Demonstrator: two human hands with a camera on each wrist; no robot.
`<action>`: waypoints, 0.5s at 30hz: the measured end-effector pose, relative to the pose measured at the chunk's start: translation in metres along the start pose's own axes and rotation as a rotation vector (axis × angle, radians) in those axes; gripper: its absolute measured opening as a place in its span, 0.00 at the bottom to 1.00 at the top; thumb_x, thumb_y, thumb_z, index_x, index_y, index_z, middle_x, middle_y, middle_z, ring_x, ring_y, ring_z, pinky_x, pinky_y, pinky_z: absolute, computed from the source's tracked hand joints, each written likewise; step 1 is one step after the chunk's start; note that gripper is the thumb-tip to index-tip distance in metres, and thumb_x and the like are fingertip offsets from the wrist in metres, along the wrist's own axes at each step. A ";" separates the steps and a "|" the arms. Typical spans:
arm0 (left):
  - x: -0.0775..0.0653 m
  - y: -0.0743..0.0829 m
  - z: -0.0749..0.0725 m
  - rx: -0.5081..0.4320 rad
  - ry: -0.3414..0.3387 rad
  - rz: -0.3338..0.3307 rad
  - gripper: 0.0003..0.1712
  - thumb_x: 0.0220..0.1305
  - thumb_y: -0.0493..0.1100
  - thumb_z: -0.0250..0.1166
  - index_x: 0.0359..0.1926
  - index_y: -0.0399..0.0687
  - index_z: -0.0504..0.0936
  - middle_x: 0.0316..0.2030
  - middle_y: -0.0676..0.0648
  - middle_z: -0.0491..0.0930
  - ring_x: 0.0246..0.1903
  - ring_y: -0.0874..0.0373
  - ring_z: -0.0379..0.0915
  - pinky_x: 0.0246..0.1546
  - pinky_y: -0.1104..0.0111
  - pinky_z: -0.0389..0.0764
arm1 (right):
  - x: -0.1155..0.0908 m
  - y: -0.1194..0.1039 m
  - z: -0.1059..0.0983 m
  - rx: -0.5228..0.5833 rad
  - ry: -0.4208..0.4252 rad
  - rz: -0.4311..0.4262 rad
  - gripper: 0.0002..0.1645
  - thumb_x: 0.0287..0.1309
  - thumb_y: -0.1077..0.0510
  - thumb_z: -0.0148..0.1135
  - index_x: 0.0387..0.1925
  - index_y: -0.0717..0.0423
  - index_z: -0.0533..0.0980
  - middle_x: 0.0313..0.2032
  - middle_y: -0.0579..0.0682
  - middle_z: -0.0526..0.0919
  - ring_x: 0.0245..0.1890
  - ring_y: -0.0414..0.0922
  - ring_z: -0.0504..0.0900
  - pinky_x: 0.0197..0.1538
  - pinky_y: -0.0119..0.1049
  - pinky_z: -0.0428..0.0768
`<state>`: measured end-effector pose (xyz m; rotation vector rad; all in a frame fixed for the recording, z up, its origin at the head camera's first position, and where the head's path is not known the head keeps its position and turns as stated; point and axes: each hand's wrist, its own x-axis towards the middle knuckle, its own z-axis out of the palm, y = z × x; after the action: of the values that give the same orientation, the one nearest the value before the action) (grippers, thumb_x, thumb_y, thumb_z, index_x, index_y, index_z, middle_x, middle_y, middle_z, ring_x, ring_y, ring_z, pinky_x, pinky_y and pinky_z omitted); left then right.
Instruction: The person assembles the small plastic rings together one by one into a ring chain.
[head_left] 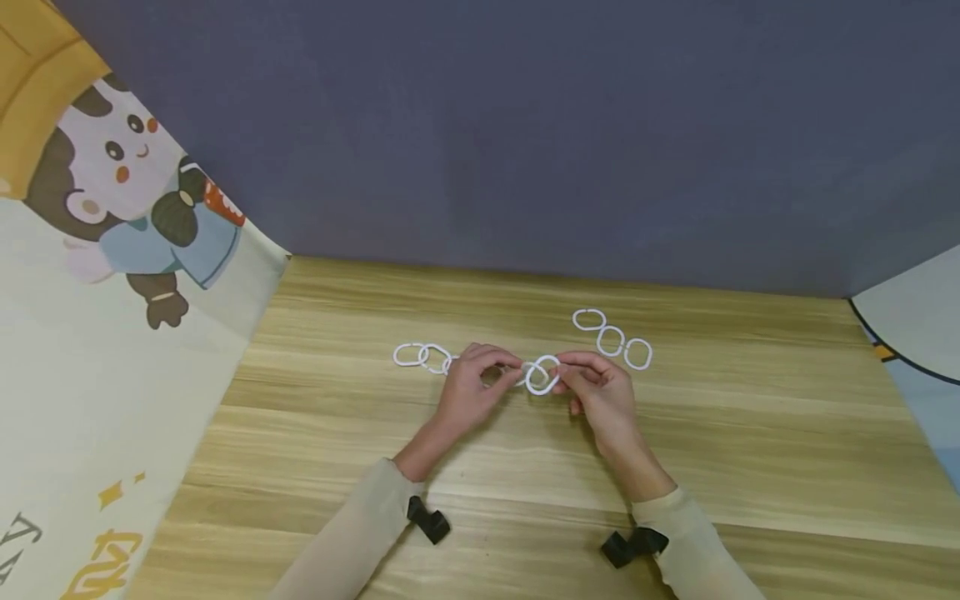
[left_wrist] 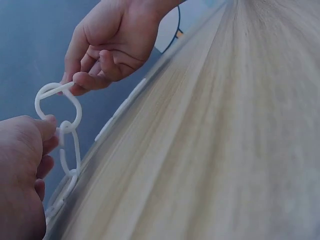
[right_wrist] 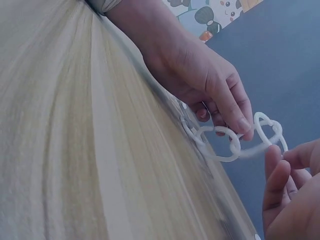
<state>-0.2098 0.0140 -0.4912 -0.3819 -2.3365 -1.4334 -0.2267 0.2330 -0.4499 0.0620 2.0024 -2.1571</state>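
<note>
In the head view my left hand [head_left: 471, 385] pinches a white oval plastic chain link between thumb and fingertips. My right hand [head_left: 602, 392] holds another white link [head_left: 553, 385] by its edge, and this one crosses the left-hand link in front of me. From the left hand a chain of joined links [head_left: 408, 364] runs leftward along the table, its middle hidden under that hand. The left wrist view shows the held link [left_wrist: 79, 111] with more links [left_wrist: 76, 150] hanging below it. Seen from the right wrist, the linked chain [right_wrist: 220, 159] dangles beneath the left fingers.
Three loose white links [head_left: 611, 341] lie in a slanting row on the wooden table [head_left: 525, 517], beyond the right hand. A dark blue-grey panel [head_left: 525, 142] rises along the far table edge. A wall with a cartoon figure [head_left: 135, 183] stands at left.
</note>
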 end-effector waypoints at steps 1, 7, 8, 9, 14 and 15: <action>0.000 -0.001 0.002 -0.005 0.008 0.004 0.07 0.68 0.41 0.80 0.45 0.46 0.94 0.43 0.50 0.93 0.46 0.54 0.84 0.49 0.61 0.84 | 0.000 0.000 0.000 0.001 0.003 -0.002 0.08 0.73 0.72 0.65 0.49 0.63 0.86 0.33 0.46 0.92 0.28 0.39 0.87 0.22 0.27 0.74; -0.002 -0.007 0.005 -0.008 0.035 0.056 0.05 0.67 0.39 0.79 0.43 0.46 0.93 0.40 0.51 0.92 0.42 0.57 0.84 0.45 0.64 0.84 | -0.001 0.001 0.000 0.021 0.017 -0.015 0.09 0.73 0.72 0.66 0.51 0.65 0.85 0.34 0.50 0.93 0.29 0.39 0.88 0.22 0.27 0.74; -0.002 -0.006 0.005 0.000 0.030 0.066 0.06 0.67 0.39 0.79 0.43 0.46 0.93 0.40 0.50 0.93 0.42 0.56 0.84 0.46 0.63 0.84 | -0.001 0.001 0.000 0.028 0.020 -0.017 0.11 0.73 0.72 0.66 0.52 0.67 0.85 0.34 0.50 0.93 0.29 0.39 0.88 0.22 0.27 0.75; -0.002 -0.004 0.004 0.009 0.024 0.074 0.06 0.67 0.39 0.79 0.43 0.45 0.92 0.40 0.50 0.93 0.42 0.55 0.84 0.46 0.62 0.85 | -0.001 0.001 0.001 0.036 0.024 -0.019 0.12 0.72 0.72 0.66 0.54 0.69 0.85 0.34 0.50 0.93 0.29 0.39 0.88 0.22 0.27 0.75; -0.003 -0.005 0.003 0.039 0.005 0.097 0.08 0.66 0.41 0.80 0.44 0.46 0.92 0.40 0.50 0.93 0.43 0.55 0.85 0.49 0.60 0.85 | -0.001 0.002 0.001 0.073 0.046 -0.038 0.12 0.72 0.74 0.66 0.54 0.73 0.85 0.34 0.50 0.94 0.30 0.39 0.90 0.23 0.27 0.79; -0.003 -0.005 0.004 0.045 0.005 0.103 0.08 0.66 0.42 0.80 0.44 0.47 0.92 0.40 0.51 0.93 0.43 0.55 0.84 0.48 0.61 0.85 | -0.001 0.002 0.002 0.079 0.048 -0.042 0.10 0.72 0.74 0.66 0.52 0.72 0.85 0.34 0.50 0.94 0.30 0.39 0.90 0.24 0.28 0.80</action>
<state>-0.2100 0.0149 -0.4977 -0.4779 -2.3055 -1.3303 -0.2254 0.2314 -0.4520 0.0855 1.9605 -2.2812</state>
